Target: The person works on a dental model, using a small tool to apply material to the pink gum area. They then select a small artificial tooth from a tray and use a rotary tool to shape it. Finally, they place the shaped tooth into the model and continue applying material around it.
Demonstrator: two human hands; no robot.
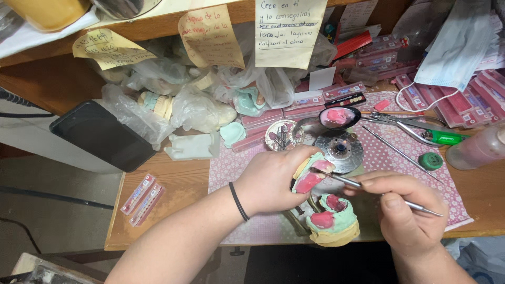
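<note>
Fingers of the left hand curl around a pale green dental cast with pink wax at centre, while the right hand at four o'clock pinches a thin metal instrument, tip on the wax. Below sits a second cast on a pink patterned mat — wooden bench, a black phone at nine o'clock, bagged casts at twelve.

Phone left — pliers right.
</note>
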